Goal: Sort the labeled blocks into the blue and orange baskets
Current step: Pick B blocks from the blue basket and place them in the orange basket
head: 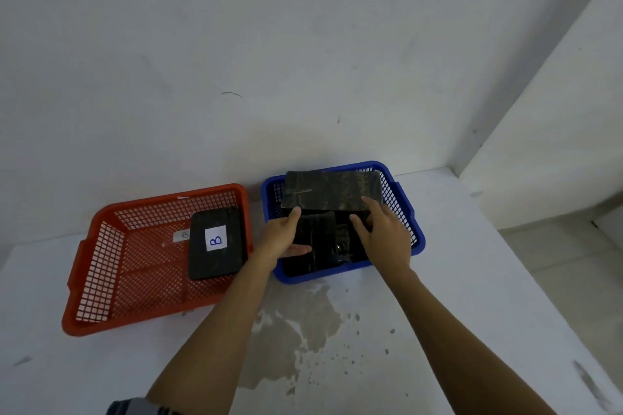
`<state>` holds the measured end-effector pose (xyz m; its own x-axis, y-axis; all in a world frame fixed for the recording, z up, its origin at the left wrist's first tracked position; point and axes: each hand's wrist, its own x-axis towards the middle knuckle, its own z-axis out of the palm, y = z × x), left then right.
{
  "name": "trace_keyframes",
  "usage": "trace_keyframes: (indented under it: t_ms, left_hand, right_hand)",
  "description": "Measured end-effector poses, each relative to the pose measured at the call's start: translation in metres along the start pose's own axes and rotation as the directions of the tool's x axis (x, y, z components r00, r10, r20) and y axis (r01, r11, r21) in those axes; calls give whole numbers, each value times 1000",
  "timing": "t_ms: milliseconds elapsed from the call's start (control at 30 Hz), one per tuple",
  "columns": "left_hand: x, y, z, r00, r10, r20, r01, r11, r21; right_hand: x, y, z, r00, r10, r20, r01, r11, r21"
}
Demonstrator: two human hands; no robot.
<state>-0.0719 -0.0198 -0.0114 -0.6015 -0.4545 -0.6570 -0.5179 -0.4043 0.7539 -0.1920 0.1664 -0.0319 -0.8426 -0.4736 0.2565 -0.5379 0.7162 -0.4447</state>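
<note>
A blue basket point(409, 209) stands at the right and holds several black blocks. Both my hands reach into it. My left hand point(283, 236) and my right hand point(384, 232) grip the two lower corners of a large black block point(332, 190), which tilts up over the basket's far side. More black blocks point(317, 246) lie under it on the basket floor. To the left, an orange basket point(101, 246) holds one black block point(215, 242) with a white label marked B.
Both baskets stand on a white surface against a white wall. A brownish stain point(296, 330) spreads on the surface in front of the blue basket. The surface's right edge point(526, 280) drops to a tiled floor. A white label lies inside the orange basket.
</note>
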Motion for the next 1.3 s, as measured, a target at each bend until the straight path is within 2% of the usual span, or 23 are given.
trace_keyframes:
  t_ms: [67, 133, 200, 233, 333, 400, 533, 833, 967, 1133, 1300]
  left_hand:
    - [1, 1, 0, 1000, -14, 9, 15, 998, -55]
    - [-1, -1, 0, 999, -38, 33, 42, 992, -121]
    - [-5, -3, 0, 998, -42, 51, 50, 985, -164]
    - [-8, -4, 0, 998, -32, 55, 41, 986, -164]
    - [-19, -13, -3, 996, 35, 80, -25, 992, -127]
    - [-30, -21, -8, 991, 70, 111, -66, 997, -43]
    - [-46, -38, -17, 995, 54, 87, -55, 998, 15]
    - [-60, -36, -17, 985, 126, 115, -115, 989, -91]
    - [-52, -28, -14, 984, 167, 67, -154, 974, -164]
    - [-35, -4, 3, 973, 230, 14, -212, 916, -340]
    - [-23, 17, 36, 960, 269, 72, -227, 906, -358]
  right_hand:
    - [7, 7, -4, 988, -93, -123, 78, 989, -122]
    - [18, 15, -5, 994, -110, 7, 110, 984, -138]
    - [25, 21, 0, 976, -89, 200, 96, 995, -22]
    - [27, 24, 2, 966, -86, 244, 76, 996, 49]
    - [29, 30, 5, 972, -83, 220, 48, 986, 157]
    - [30, 34, 5, 974, -73, 214, 33, 982, 184]
    - [31, 37, 3, 973, -67, 219, 24, 981, 193]
    - [32, 41, 2, 972, -93, 216, 47, 977, 209]
    - [34, 42, 1, 965, -94, 245, 37, 973, 227]
    - [41, 27, -3, 993, -67, 94, 41, 966, 254]
    - [54, 12, 0, 977, -112, 183, 60, 961, 271]
